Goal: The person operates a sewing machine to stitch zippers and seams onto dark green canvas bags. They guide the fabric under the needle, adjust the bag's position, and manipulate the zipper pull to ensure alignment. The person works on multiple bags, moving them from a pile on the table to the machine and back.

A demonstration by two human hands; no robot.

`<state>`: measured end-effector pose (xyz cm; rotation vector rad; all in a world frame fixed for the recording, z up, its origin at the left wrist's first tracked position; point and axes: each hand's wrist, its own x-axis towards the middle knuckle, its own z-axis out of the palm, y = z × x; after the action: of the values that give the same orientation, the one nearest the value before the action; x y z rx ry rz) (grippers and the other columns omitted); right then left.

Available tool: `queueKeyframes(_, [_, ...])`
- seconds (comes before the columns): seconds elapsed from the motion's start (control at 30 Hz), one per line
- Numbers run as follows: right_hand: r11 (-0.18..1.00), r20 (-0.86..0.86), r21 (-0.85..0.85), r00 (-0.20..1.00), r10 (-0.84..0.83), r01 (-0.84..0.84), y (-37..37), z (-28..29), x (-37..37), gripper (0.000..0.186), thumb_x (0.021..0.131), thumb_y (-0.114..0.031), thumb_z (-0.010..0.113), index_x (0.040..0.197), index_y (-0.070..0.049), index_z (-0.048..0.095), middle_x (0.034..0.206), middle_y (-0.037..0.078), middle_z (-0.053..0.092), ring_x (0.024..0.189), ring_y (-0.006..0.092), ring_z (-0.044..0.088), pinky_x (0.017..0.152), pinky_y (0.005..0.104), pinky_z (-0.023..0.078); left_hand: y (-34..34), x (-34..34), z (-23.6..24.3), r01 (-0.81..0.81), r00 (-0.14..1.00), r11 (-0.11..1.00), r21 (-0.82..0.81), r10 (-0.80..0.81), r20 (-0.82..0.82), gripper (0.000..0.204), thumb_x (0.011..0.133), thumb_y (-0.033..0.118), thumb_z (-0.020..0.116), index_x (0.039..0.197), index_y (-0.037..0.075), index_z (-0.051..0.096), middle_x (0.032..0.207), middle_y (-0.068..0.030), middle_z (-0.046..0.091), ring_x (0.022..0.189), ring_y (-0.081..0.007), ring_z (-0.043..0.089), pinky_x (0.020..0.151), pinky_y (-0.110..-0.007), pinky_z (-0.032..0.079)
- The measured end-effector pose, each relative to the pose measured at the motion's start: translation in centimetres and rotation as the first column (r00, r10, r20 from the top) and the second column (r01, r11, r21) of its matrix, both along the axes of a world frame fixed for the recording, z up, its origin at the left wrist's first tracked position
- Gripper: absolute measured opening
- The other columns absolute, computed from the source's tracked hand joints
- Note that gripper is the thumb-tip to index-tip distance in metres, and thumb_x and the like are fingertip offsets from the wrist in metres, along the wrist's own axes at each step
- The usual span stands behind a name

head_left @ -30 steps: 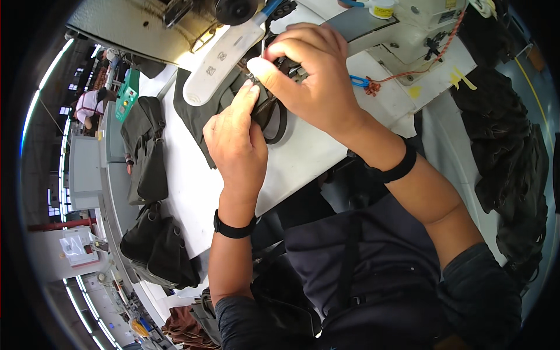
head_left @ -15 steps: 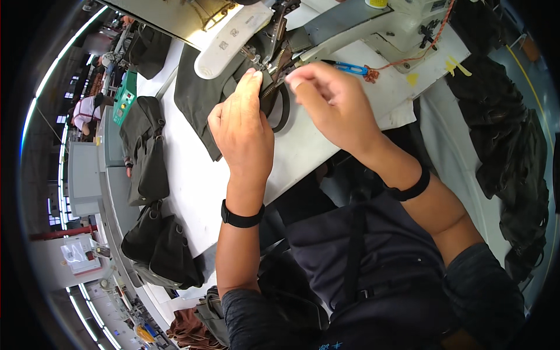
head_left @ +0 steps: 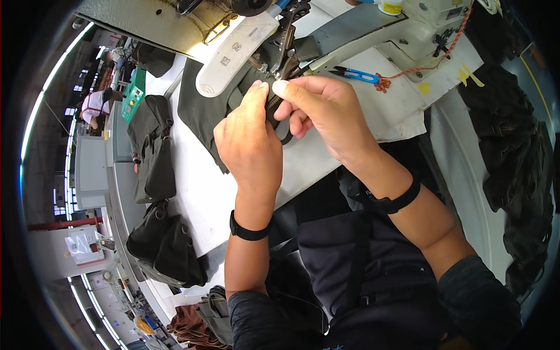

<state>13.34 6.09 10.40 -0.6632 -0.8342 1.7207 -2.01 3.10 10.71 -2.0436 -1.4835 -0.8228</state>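
Dark green fabric [head_left: 195,114] is being steadied beneath the left hand [head_left: 251,149] and is being spread out to that hand's left, seemingly so that the piece lies flat where it is meeting the metal presser foot [head_left: 276,73], just beyond the fingertips of both hands. A brass-toothed zip [head_left: 273,102] is being exposed between the two hands, perhaps so that its line can be watched. Blue thread snips [head_left: 364,76] are being left beyond the right hand [head_left: 326,114] and to its right, tied to an orange cord [head_left: 383,85], likely so that they can be reached without being lost. Dark bags [head_left: 153,169] are being stored to the left of the left hand, apparently out of the working area.

The left hand is being laid palm down, its fingers narrowly together and stretched forward; whether cloth is being gripped under it cannot be told. The right hand is being turned inward, its thumb extended toward the left fingertips and its lower fingers loosely curled. Its thumb and forefinger are being brought narrowly together, but whether anything thin is being pinched cannot be told. Both forearms are being angled inward, with the wrists being set well apart.
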Motion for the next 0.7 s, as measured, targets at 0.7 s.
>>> queueKeyframes(0.7, [0.988, -0.002, 0.106, 0.994, -0.113, 0.112, 0.9, -0.8, -1.0, 0.017, 0.099, -0.012, 0.070, 0.100, 0.005, 0.067, 0.077, 0.008, 0.072, 0.059, 0.0083, 0.062, 0.055, 0.0229, 0.051, 0.6, 0.9, -1.3, 0.057, 0.977, 0.991, 0.118, -0.080, 0.198, 0.033, 0.087, -0.004, 0.072, 0.119, 0.007, 0.076, 0.118, -0.0052, 0.080, 0.093, -0.0186, 0.074, 0.083, -0.032, 0.049])
